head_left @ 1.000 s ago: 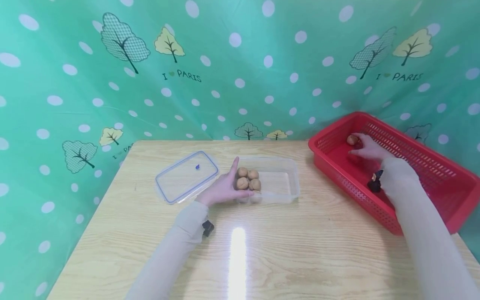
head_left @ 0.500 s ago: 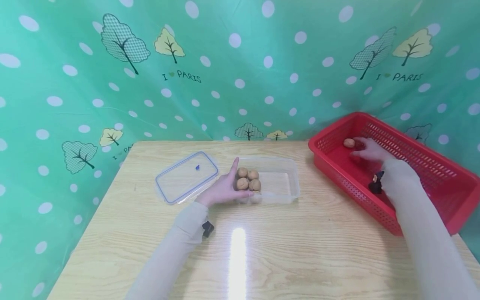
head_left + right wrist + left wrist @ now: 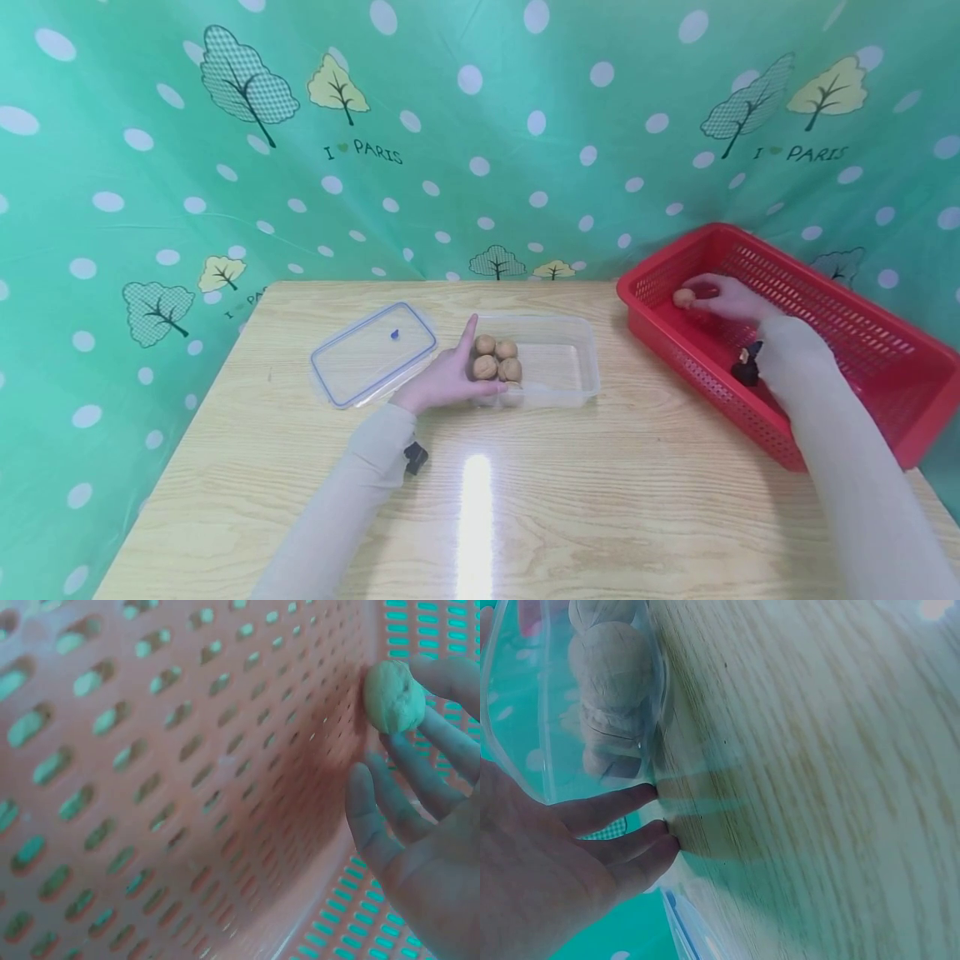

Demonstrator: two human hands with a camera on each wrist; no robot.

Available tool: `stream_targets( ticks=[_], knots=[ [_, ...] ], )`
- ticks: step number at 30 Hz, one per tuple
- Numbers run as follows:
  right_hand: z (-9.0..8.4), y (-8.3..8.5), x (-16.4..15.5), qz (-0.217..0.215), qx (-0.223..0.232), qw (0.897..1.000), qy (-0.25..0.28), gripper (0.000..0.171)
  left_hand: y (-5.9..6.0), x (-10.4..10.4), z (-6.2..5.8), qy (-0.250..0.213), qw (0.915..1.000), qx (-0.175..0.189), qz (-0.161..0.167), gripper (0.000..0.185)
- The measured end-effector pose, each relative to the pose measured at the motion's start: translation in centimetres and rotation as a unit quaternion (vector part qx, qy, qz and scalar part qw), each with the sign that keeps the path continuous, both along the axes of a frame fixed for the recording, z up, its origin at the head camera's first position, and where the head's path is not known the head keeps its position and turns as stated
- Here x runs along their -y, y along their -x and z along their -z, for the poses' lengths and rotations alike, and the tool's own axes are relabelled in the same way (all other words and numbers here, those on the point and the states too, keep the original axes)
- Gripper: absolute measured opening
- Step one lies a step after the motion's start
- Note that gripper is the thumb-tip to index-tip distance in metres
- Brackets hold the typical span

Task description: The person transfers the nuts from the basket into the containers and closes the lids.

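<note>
My left hand [image 3: 453, 371] lies flat against the left end of a clear plastic container [image 3: 573, 371], fingers straight and thumb along its front. Several walnuts [image 3: 497, 358] sit in that end. The left wrist view shows the fingers [image 3: 622, 840] pressed on the container wall [image 3: 525, 712], with a walnut [image 3: 611, 664] behind it. My right hand [image 3: 716, 298] reaches into a red mesh basket [image 3: 697, 367]. Its fingertips touch a lone walnut [image 3: 683, 297] by the basket's near-left corner. In the right wrist view the walnut [image 3: 395, 696] rests against two fingers [image 3: 420, 750], with the thumb apart from it.
The container's clear lid [image 3: 373, 352] with a blue rim lies on the wooden table [image 3: 600, 500] to the left of the container. The red basket hangs over the table's right edge. A green spotted cloth [image 3: 480, 125] hangs behind the table.
The lone walnut has moved left and nearer inside the basket, with my right fingertips following it. The left hand and the container have not moved.
</note>
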State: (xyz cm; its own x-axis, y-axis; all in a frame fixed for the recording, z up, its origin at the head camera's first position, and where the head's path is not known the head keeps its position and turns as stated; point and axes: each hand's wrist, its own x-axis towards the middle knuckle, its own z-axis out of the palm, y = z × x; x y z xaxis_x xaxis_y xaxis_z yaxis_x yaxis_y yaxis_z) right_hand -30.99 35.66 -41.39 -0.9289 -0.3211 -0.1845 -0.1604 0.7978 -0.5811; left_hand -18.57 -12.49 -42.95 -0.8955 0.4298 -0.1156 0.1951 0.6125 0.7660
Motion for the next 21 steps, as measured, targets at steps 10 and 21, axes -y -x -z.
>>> stream_targets(
  ticks=[10,21],
  knots=[
    [0.34,0.4,0.55,-0.008,0.012,1.0,-0.017,0.057,0.01,-0.07,0.12,-0.002,1.0,-0.002,0.001,0.122],
    [-0.51,0.29,0.1,0.029,-0.013,0.999,0.02,0.055,0.15,-0.11,0.15,0.006,0.9999,-0.007,-0.003,0.124]
  ],
)
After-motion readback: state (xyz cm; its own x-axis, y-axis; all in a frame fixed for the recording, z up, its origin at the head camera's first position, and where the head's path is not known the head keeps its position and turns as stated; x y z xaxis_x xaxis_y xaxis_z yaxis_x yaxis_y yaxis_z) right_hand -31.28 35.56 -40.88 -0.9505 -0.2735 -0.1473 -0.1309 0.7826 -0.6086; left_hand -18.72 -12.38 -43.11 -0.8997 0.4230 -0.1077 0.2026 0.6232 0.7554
